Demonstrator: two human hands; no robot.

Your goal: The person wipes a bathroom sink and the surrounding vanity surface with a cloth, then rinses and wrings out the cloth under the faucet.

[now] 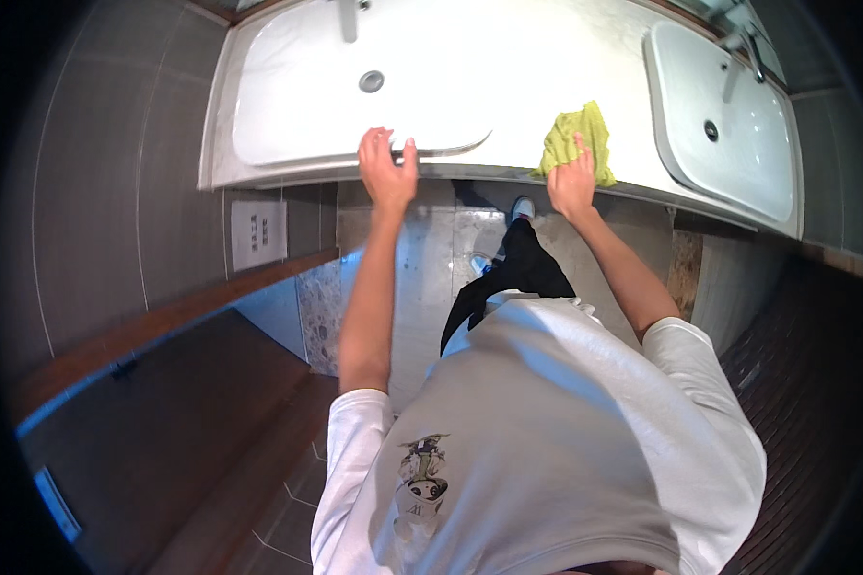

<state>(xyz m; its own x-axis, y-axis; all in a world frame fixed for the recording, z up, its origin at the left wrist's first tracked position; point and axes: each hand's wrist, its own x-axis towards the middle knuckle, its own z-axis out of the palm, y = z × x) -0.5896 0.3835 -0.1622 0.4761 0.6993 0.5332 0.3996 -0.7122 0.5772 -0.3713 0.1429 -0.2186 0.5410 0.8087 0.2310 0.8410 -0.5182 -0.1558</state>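
My right hand (572,181) has hold of a crumpled yellow-green cloth (574,140) at the front edge of a white countertop (546,65). Its fingers lie over the lower part of the cloth, with one stretched out towards the middle. To the left, my left hand (390,169) is at the front rim of a white washbasin (309,115). The fingers are apart and hold nothing; whether they press on the rim I cannot tell. A round metal drain (371,81) sits in that basin.
A second white washbasin (748,151) with a chrome faucet (754,54) stands at the right. Another faucet (346,18) shows at the top. A grey tiled wall (108,158) bounds the left, bearing a sheet with writing (259,235). Below the counter is a tiled floor (424,287).
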